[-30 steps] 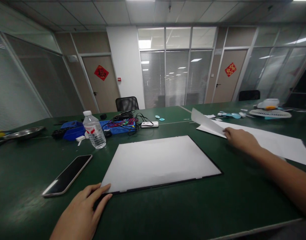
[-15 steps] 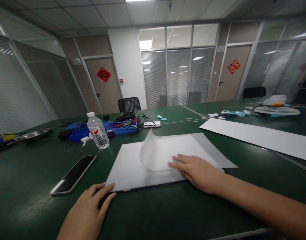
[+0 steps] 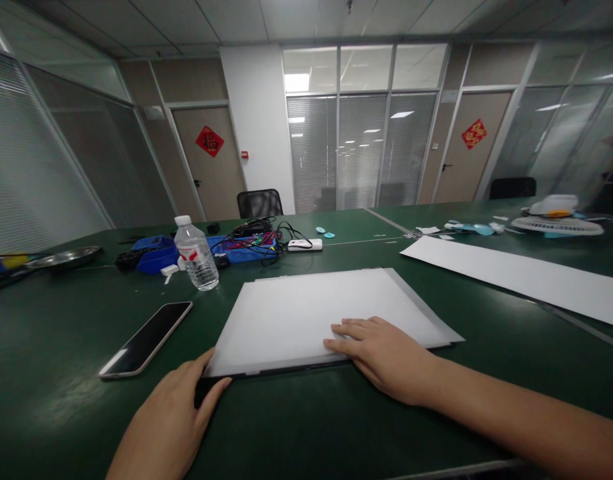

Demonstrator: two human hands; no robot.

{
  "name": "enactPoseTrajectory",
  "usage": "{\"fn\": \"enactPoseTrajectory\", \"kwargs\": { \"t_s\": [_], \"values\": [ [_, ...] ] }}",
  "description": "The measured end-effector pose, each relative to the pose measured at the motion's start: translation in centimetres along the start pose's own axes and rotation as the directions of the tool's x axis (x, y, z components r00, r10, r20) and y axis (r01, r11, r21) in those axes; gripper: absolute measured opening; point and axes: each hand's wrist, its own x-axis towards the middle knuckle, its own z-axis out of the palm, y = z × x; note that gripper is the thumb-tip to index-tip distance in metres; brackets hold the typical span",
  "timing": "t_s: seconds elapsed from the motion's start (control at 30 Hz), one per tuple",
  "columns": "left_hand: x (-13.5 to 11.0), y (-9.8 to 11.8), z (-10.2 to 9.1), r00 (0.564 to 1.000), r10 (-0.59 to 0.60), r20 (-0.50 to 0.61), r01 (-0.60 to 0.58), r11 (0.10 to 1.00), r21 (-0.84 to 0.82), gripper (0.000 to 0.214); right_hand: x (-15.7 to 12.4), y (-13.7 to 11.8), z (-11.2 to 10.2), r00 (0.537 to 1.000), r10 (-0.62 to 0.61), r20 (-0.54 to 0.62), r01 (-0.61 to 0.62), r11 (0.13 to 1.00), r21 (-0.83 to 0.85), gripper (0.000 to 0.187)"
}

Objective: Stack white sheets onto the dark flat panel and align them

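Note:
Several white translucent sheets [image 3: 296, 313] lie on a thin, dark-edged flat panel [image 3: 306, 367] in front of me, with the lowest sheet's edge showing out to the right. My left hand [image 3: 169, 413] grips the panel's near left corner, thumb along the front edge and fingers at the left side; some fingertips are hidden. Resting palm down on the top sheet, right of its middle, is my right hand [image 3: 381, 357], fingers stretched out and holding nothing.
Left of the panel lie a phone [image 3: 147, 339] and an upright water bottle [image 3: 199, 260]. Behind are blue trays [image 3: 249, 252] with tangled wires and a white power strip [image 3: 305, 245]. A long white board [image 3: 516, 273] and a fan head [image 3: 556, 223] lie to the right on the green table [image 3: 271, 427].
The curled-up top sheet has come down flat. My right hand has slid slightly left and nearer. My left fingers have moved off the sheet's top to the corner's side.

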Motion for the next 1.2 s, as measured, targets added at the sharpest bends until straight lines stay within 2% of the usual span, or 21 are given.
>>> {"fn": "enactPoseTrajectory", "kwargs": {
  "t_s": [0.23, 0.47, 1.2],
  "values": [
    [0.1, 0.0, 0.0, 1.000, 0.003, 0.007, -0.004, 0.999, 0.054, 0.068, 0.6, -0.7, 0.1, 0.999, -0.027, -0.019, 0.027, 1.000, 0.013, 0.050],
    [0.1, 0.2, -0.3, 0.998, -0.014, 0.059, 0.012, 0.999, 0.042, 0.063, 1.3, -1.7, 0.1, 0.999, -0.047, -0.013, 0.047, 0.999, 0.002, 0.048],
    [0.3, 0.3, -0.3, 0.995, -0.010, 0.101, 0.007, 0.999, 0.034, 0.065, 1.0, -1.5, 0.0, 0.999, -0.037, -0.002, 0.037, 0.999, 0.031, 0.047]
  ]
}}
